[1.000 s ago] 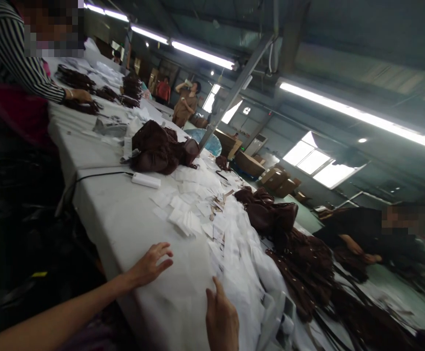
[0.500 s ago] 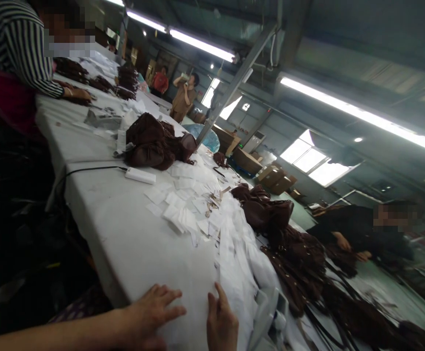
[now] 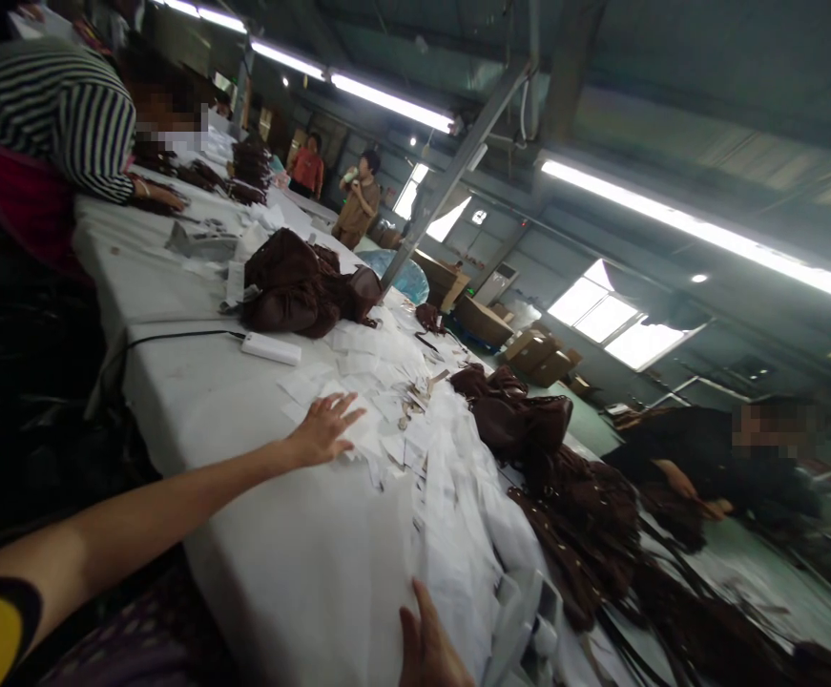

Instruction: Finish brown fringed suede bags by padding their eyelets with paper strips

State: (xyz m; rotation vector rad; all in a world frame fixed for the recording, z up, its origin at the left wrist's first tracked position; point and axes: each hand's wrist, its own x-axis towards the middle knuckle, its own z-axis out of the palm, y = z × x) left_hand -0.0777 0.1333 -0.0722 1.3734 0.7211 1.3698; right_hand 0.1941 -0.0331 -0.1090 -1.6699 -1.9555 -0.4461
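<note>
My left hand (image 3: 324, 428) reaches out over the white-covered table (image 3: 193, 401), fingers spread, at the near edge of a spread of loose white paper slips (image 3: 362, 410). It grips nothing; whether it touches the slips I cannot tell. At the bottom of the view is my right hand (image 3: 430, 644), partly cut off, with thumb and forefinger apart and nothing between them. Beyond my left hand lies a pile of dark brown leather bags (image 3: 290, 286). A white power strip (image 3: 270, 349) with a black cord sits closer to the table's left edge.
More brown bags (image 3: 587, 506) with straps line the table's right side, beside crumpled white sheets (image 3: 462, 487) and a grey-white tool (image 3: 529, 620). A person in stripes (image 3: 78, 114) leans over at the far left; another in dark clothes (image 3: 701, 468) works at right. A slanted metal post (image 3: 450, 181) rises behind.
My left hand has moved forward from the near table to the paper slips, its fingers still spread. My right hand has dropped slightly lower in view. The striped-sleeved person has shifted a little.
</note>
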